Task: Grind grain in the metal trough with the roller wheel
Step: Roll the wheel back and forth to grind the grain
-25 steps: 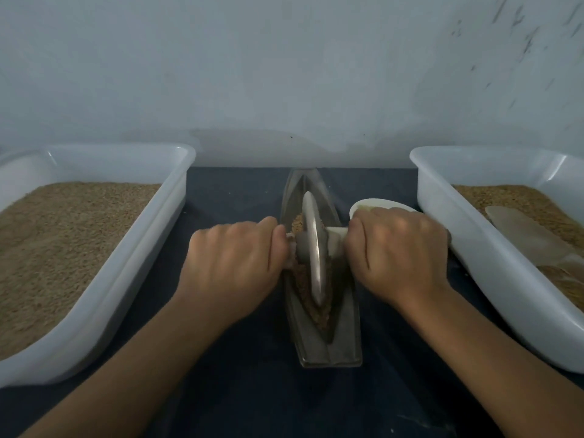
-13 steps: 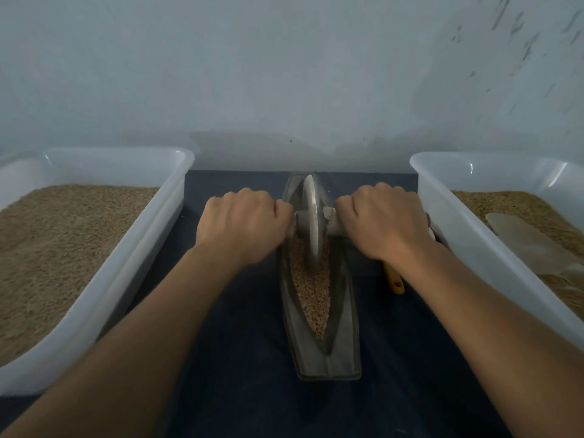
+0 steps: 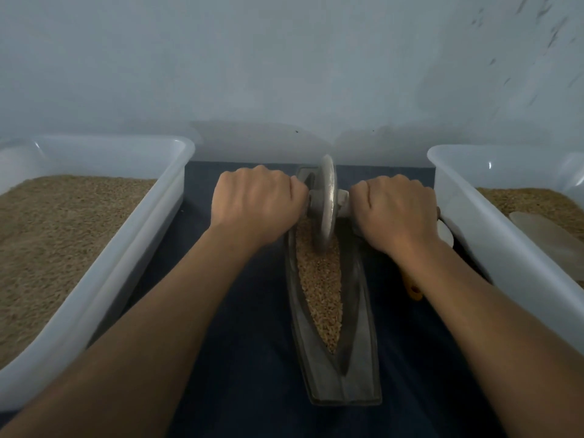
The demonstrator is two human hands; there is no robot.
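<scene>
a plain grain-processing workroom: grain-filled plastic tubs (image 3: 104,248), bare scuffed wall (image 3: 284,74).

I see a white tub (image 3: 132,248) left, another tub (image 3: 493,248) right (scoop (image 3: 543,229) inside), both on the dark bench (image 3: 240,343).

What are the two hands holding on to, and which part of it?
The roller wheel: left hand and right hand each grip an end of its axle handle, beside the disc.
</scene>
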